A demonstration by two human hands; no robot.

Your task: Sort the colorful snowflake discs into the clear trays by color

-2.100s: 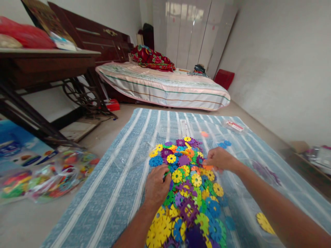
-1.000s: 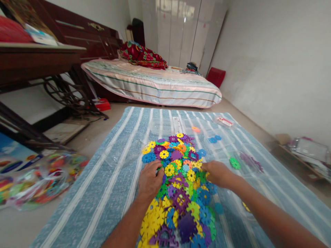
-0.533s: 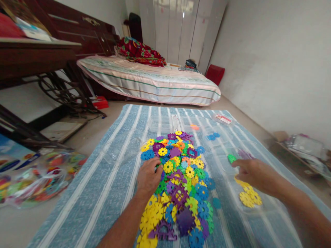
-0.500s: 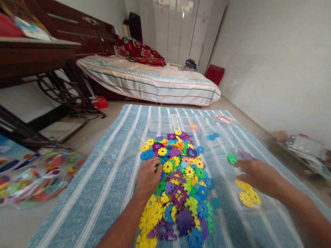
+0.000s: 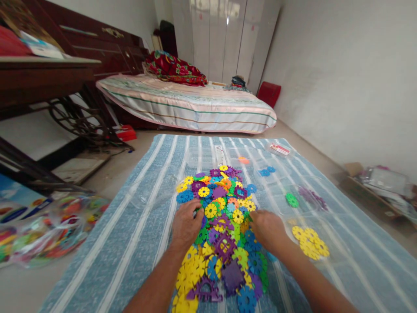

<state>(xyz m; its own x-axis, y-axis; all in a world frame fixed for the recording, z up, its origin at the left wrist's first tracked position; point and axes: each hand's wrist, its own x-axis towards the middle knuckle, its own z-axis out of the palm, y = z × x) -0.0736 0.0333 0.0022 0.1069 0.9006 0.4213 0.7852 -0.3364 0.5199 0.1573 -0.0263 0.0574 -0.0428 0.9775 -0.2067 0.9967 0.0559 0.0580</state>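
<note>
A heap of flat plastic snowflake-shaped building discs (image 5: 224, 226) in yellow, blue, purple, green and orange lies on clear plastic over a blue-and-white striped cloth (image 5: 137, 234). My left hand (image 5: 186, 222) rests on the heap's left edge, fingers curled down onto the pieces. My right hand (image 5: 266, 228) presses on the heap's right side, its fingertips bent into the discs and hidden. To the right lie sorted groups: yellow discs (image 5: 310, 243), a green disc (image 5: 292, 200), purple pieces (image 5: 312, 198), blue discs (image 5: 266, 171) and an orange disc (image 5: 243, 160).
A clear bag of colourful pieces (image 5: 55, 226) lies on the floor at left, beside a dark treadle table (image 5: 48, 82). A low bed (image 5: 189, 106) crosses the back. Boxes and clutter (image 5: 381, 184) sit along the right wall. A small packet (image 5: 279, 149) lies at the cloth's far right.
My right hand has come back from the yellow group at the right to the right side of the heap. The left hand has stayed on the heap's left edge.
</note>
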